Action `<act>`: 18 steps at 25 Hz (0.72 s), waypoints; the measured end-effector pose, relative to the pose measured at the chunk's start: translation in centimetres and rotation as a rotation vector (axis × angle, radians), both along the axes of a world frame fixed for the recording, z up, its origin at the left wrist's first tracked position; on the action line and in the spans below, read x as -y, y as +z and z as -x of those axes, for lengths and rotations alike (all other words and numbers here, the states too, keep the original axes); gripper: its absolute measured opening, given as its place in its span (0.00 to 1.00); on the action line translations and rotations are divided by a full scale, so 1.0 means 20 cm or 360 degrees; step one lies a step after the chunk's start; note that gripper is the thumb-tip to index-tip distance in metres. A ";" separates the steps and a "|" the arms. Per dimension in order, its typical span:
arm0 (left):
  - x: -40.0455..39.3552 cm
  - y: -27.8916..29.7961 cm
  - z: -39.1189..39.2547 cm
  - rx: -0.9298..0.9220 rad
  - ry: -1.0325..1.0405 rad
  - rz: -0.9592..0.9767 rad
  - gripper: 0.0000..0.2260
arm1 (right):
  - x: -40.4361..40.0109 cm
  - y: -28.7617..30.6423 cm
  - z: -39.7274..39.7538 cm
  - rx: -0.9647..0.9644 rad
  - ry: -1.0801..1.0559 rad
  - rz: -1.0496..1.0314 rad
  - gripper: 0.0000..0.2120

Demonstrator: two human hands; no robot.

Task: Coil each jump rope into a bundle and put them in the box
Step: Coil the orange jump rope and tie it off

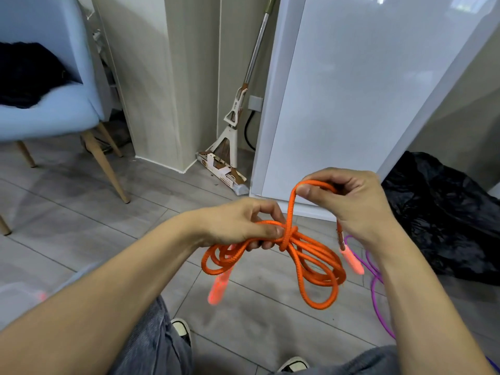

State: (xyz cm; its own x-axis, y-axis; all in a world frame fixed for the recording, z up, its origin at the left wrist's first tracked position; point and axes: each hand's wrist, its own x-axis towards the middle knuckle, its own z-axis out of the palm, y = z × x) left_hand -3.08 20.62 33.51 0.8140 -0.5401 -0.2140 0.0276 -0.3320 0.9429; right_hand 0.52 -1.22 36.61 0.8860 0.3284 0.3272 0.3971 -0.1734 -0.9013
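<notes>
**Tying off the orange rope bundle**

The left hand grips the orange jump rope at the middle of its coils, with the fingers curled around the gathered strands. The right hand pinches the free end of the same rope, thumb and forefinger clamped on a raised loop that goes down to the wrap around the bundle. The bundle hangs in the air above the floor, in front of the person's knees. One pink handle hangs under the left hand and the other handle under the right wrist.

I judge the step to be securing the coil (the wrap looks only half tightened). The next move probably calls for pulling the raised loop snug while the left hand keeps the coils together.

A purple jump rope lies uncoiled on the floor at the right. The box is not in view.
</notes>
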 end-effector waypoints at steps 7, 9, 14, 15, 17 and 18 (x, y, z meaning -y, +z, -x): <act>0.03 0.04 0.03 0.0113 0.0261 0.0598 0.04 | -0.01 -0.15 -0.10 -0.0553 0.0206 -0.0112 0.08; 0.04 0.05 0.01 0.0183 0.0471 0.0667 0.06 | -0.05 -0.17 -0.10 -0.0772 0.0329 -0.0131 0.11; -0.01 0.03 -0.04 0.0713 0.1096 0.0296 0.06 | -0.18 -0.21 -0.01 -0.0871 0.0484 0.0142 0.18; -0.03 0.01 -0.04 0.0857 0.1147 0.0048 0.06 | -0.19 -0.20 0.01 -0.0850 0.0522 0.0229 0.17; -0.08 -0.03 -0.06 0.1038 0.1071 -0.0531 0.07 | -0.19 -0.17 0.03 -0.0761 0.0533 0.0404 0.14; -0.09 -0.05 -0.07 0.1092 0.0971 -0.0831 0.07 | -0.18 -0.15 0.03 -0.0643 0.0487 0.0486 0.12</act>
State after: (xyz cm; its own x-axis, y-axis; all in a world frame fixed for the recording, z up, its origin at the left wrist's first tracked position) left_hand -1.64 22.50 32.54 0.9511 0.0280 0.3075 -0.1584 -0.8105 0.5639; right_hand -0.09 2.32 33.52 0.7710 0.6149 -0.1658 0.1057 -0.3802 -0.9188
